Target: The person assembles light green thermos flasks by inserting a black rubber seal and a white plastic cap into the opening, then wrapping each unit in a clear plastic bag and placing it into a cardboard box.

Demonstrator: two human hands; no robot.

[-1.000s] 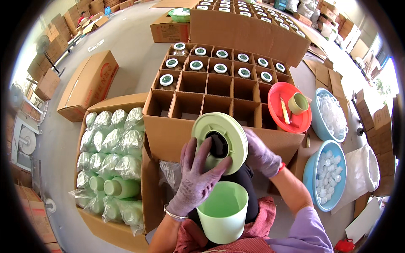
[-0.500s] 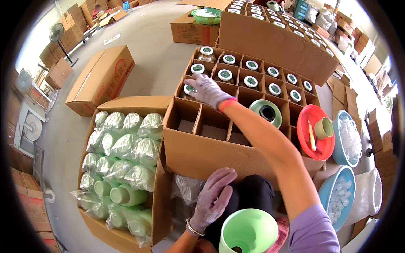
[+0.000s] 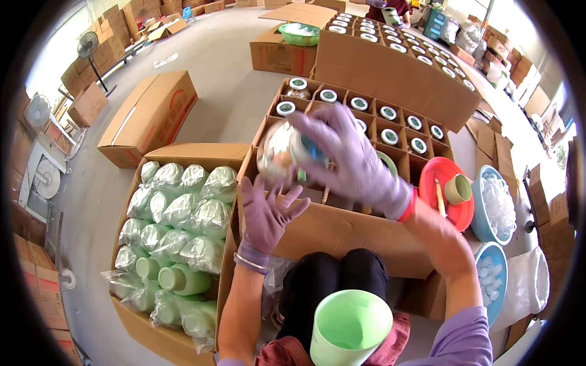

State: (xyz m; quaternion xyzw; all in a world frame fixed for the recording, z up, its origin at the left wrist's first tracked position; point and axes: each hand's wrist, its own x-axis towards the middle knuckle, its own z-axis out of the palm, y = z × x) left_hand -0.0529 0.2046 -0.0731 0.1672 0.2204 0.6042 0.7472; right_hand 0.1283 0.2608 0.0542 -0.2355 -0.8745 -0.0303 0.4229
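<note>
Above the near left cells of a divided carton, a clear glass jar is tipped on its side, blurred by motion. My gloved right hand is closed around its lid end, which the fingers partly hide. Just below the jar my gloved left hand is raised with its fingers spread, apparently not gripping it. Other jars with white-rimmed green lids, such as one lidded jar, stand upright in the carton's cells. A pale green cup rests on my lap.
At left, an open carton holds bagged green cups. A red basin and two blue basins of white plastic pieces stand at right. Another carton of jars is beyond, with a person behind it. A closed carton lies far left.
My right hand has lifted a jar out of its cell, tipping it and bringing it nearer. My left hand has risen from my lap toward it, fingers spreading.
</note>
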